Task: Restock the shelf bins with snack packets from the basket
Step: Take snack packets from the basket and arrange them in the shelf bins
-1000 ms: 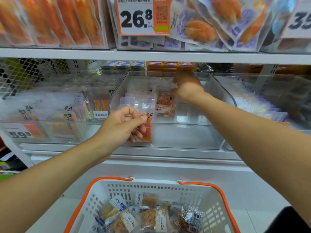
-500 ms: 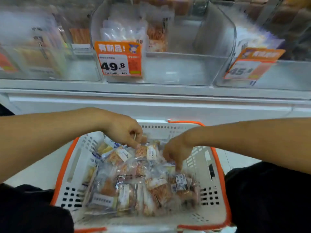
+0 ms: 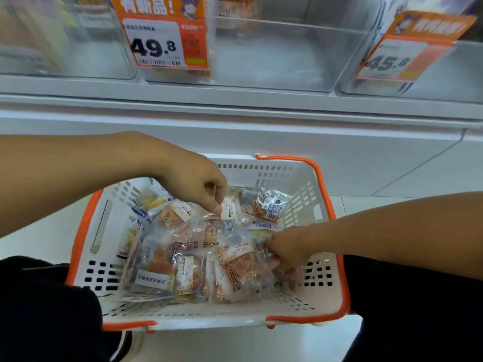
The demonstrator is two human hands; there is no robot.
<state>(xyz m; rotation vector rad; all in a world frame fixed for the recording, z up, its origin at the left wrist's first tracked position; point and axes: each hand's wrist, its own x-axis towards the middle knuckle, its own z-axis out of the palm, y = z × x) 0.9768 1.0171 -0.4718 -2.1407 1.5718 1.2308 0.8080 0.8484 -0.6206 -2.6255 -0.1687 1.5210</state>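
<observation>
snack packets (image 3: pixel 209 254) lie heaped in the white basket (image 3: pixel 308 307), covering most of its floor; clear wrappers with orange contents and white labels. the basket has an orange rim and orange handles and sits low in view, in front of the shelf unit, between two dark-clothed legs.

left hand (image 3: pixel 194 184): reaches in from the left over the far half of the basket, fingers curled downward, fingertips pinching the top edge of one small white-labelled packet (image 3: pixel 229 207) near the back wall. grasp confirmed on that packet.

right hand (image 3: pixel 290 248): comes in from the right, fingers pushed down among the packets at the right side of the heap. fingers appear curled around packet edges, but they are blurred and partly buried; whether it is grasping one cannot be told.

above the basket, clear shelf bins (image 3: pixel 274 53) stand side by side on the white shelf (image 3: pixel 235 100). the middle bin carries an orange price tag reading 49.8 (image 3: pixel 164 40); the bin to its right carries a tilted orange tag reading 45.8 (image 3: pixel 402 56). bin contents are blurred.
</observation>
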